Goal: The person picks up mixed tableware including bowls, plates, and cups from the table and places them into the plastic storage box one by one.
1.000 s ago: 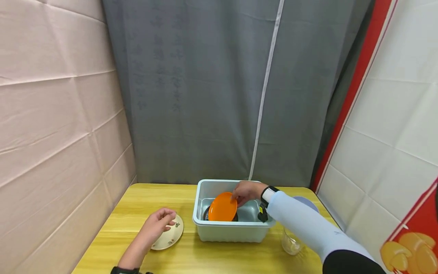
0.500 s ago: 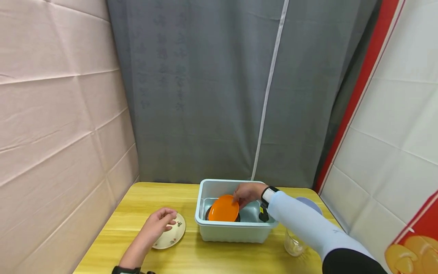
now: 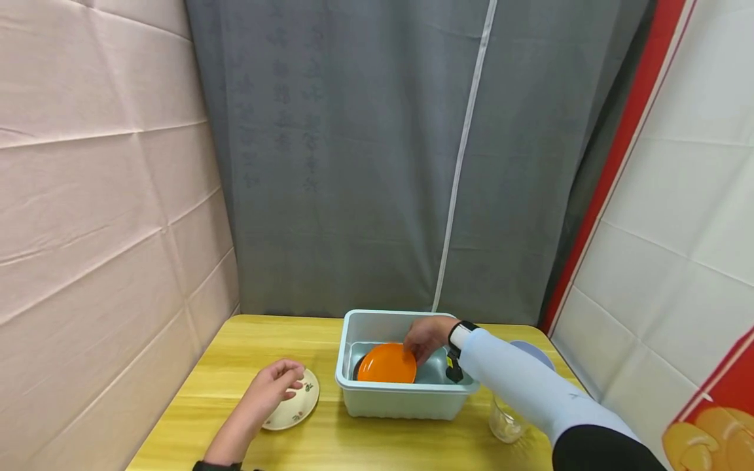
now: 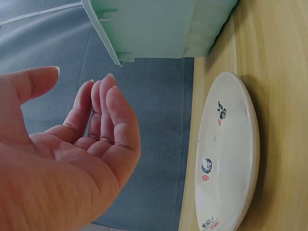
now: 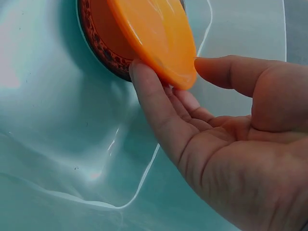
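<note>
Inside the pale blue-green basin [image 3: 406, 400], my right hand [image 3: 429, 337] pinches the edge of an orange plate [image 3: 387, 364]. The right wrist view shows the orange plate [image 5: 161, 36] tilted between thumb and fingers of the hand [image 5: 226, 130], over a dark-rimmed dish with a reddish inside [image 5: 103, 29]. My left hand [image 3: 269, 390] hangs loosely curled above a white patterned plate [image 3: 297, 404] on the table, holding nothing. In the left wrist view, the hand [image 4: 82, 149] is apart from the white plate [image 4: 226, 154].
A clear glass [image 3: 505, 422] stands right of the basin, beside the right forearm. Behind that forearm a bluish-purple round item [image 3: 533, 353] is partly hidden. The yellow wooden table [image 3: 247, 340] meets a grey curtain [image 3: 353, 163] at the back.
The orange plate has tipped lower over the dark-rimmed dish in the basin, my right hand lowering slightly with it. My left hand has hardly moved.
</note>
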The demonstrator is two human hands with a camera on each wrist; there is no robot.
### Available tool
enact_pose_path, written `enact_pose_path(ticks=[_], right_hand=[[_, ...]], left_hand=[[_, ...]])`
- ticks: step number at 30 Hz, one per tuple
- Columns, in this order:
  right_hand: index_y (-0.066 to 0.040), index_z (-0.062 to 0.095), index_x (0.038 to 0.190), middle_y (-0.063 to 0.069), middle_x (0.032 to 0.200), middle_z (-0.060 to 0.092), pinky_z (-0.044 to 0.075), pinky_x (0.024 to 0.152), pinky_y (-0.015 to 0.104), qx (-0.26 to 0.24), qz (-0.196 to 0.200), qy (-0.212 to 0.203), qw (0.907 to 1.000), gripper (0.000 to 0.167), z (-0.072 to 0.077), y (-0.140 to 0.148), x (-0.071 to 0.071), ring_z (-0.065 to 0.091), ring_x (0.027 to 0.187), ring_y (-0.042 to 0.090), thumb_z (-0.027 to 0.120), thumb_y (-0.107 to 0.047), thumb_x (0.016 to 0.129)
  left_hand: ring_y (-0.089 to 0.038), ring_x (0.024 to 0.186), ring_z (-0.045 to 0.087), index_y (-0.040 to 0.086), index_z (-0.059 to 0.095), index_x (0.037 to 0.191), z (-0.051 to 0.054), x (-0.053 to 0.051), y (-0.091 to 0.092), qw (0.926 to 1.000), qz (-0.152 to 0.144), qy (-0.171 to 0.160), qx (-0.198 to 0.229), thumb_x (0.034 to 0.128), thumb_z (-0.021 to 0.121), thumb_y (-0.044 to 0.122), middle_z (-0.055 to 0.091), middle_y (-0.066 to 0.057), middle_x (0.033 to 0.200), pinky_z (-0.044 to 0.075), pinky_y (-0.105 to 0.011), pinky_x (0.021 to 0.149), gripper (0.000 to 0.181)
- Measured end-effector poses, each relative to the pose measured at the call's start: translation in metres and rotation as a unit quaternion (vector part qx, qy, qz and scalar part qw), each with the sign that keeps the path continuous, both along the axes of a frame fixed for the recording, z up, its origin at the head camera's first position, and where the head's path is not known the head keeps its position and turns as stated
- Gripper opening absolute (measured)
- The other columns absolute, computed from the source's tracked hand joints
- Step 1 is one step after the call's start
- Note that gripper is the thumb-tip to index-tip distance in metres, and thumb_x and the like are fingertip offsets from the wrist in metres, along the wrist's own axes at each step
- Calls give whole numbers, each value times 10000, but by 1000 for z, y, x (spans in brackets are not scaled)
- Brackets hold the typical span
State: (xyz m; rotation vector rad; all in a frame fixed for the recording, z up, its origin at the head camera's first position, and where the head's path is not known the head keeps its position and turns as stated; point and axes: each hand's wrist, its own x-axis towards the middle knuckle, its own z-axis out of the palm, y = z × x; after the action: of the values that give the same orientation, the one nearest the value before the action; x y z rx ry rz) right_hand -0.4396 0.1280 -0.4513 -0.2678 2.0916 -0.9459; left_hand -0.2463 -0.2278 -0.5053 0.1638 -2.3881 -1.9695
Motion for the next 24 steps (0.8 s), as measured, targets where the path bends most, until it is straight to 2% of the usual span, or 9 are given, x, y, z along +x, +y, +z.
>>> enact_pose_path(ticks=[4, 8, 11, 17, 24], right_hand=[[156, 700, 1272, 258, 1176, 769, 630, 987, 474, 51, -46, 17, 10000, 311, -1, 1, 1, 777, 1064, 364, 643, -95, 1098], [161, 683, 1291, 270, 1196, 755, 614, 1017, 492, 66, -77, 62, 9999, 323, 0, 1, 3, 760, 1117, 396, 645, -94, 1097], [160, 677, 1294, 266, 1193, 752, 610, 1025, 498, 98, -92, 85, 9999, 328, 2, 0, 5, 754, 1122, 399, 648, -100, 1096], [124, 703, 1284, 241, 1183, 764, 604, 1031, 515, 242, -53, 137, 9996, 324, 4, -2, 7, 756, 1119, 402, 676, -139, 1096], [121, 719, 1247, 236, 1177, 765, 606, 1029, 513, 402, -31, 122, 9991, 328, 1, -1, 1, 758, 1134, 403, 689, -157, 1074]], left_hand=[[-244, 1043, 701, -49, 693, 1276, -1, 2, -1, 10000, -8, 40, 39, 1114, 654, 218, 736, -138, 1204, 608, -389, 903, 314], [-241, 1036, 700, -46, 694, 1256, -2, 3, -1, 9999, 0, 110, 64, 1106, 661, 200, 735, -125, 1190, 608, -436, 934, 291], [-254, 1043, 701, -47, 693, 1245, -2, 2, -1, 9999, 17, 118, 83, 1103, 660, 188, 734, -117, 1181, 606, -469, 952, 276], [-255, 1060, 701, -40, 694, 1270, -4, 0, -2, 9999, 117, -22, -60, 1119, 647, 221, 741, -82, 1167, 609, -457, 937, 305], [-247, 1062, 702, -46, 691, 1274, 0, 2, -1, 9999, 106, -49, -42, 1119, 649, 228, 742, -71, 1161, 610, -450, 938, 318]])
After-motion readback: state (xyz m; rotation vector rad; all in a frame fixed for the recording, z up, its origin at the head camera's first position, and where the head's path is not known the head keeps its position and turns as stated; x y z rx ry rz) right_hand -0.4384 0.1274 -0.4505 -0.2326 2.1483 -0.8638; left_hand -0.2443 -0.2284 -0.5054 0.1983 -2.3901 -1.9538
